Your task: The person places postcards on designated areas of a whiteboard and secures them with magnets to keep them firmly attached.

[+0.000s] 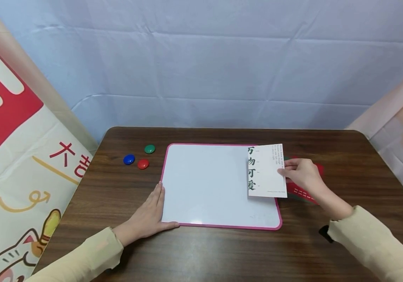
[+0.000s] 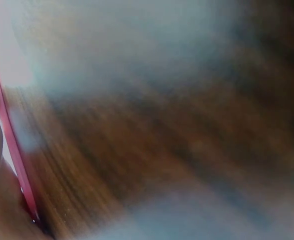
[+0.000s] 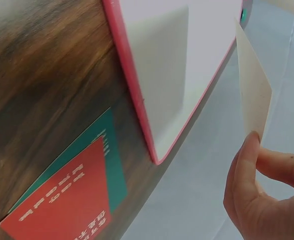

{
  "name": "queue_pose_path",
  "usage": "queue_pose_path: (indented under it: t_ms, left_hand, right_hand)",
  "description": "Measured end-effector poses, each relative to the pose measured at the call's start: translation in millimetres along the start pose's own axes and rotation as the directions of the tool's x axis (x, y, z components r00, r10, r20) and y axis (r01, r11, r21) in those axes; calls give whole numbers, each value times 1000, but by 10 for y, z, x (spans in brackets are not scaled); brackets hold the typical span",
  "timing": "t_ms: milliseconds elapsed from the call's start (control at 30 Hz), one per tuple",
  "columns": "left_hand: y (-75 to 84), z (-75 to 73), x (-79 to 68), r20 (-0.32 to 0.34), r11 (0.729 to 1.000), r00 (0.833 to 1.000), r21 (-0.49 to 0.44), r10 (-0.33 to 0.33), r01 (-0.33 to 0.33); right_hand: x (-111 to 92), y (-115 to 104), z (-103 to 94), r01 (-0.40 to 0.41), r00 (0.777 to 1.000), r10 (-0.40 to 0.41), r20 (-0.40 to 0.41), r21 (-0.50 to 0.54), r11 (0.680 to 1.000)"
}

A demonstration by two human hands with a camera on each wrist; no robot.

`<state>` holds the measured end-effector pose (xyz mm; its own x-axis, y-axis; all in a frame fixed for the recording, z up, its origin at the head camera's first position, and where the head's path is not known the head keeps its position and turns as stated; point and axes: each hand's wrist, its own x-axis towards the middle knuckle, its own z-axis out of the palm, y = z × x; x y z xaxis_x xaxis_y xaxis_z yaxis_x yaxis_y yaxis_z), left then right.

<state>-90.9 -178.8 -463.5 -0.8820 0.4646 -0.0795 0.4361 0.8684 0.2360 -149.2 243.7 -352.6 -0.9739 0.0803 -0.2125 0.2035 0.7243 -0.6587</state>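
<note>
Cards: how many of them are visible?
3: a white card in the right hand; a red card on the table, right of the whiteboard; a green card partly under the red. More may be hidden.

Smooth, glossy whiteboard (image 1: 205,184); matt paper card (image 1: 267,172); wood-grain table (image 1: 222,254); 3 shiny plastic-looking discs (image 1: 143,164).

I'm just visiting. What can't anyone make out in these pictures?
Head view: the tiny bottom line on the white card, too small to read.
Head view: part of the red card, behind the right hand.
Head view: what the black thing is, partly hidden by the right sleeve.
Left wrist view: most of the left hand, beyond the left edge.
</note>
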Motion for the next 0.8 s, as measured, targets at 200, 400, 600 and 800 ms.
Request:
queue_pose_path:
  t_ms: [200,400,600,800]
  left_hand:
    - [-1,-6,6,10,1000,1000,-7,2,-2]
    - [-8,-6,11,26,1000,1000,-17,-3,3]
    - [-17,8,13,17,1000,1000,-5,4,-4]
    - [-27,21,14,11,1000,1000,-8,9,-9]
  right_hand:
    - [45,-22,76,17,1000,-17,-11,16,1000]
    - [8,-136,114,37,999,-37,7,42,998]
    - [-2,-242,174,33,999,-33,6,49,998]
    - [29,-287,253,45,999,-45,-2,40,998]
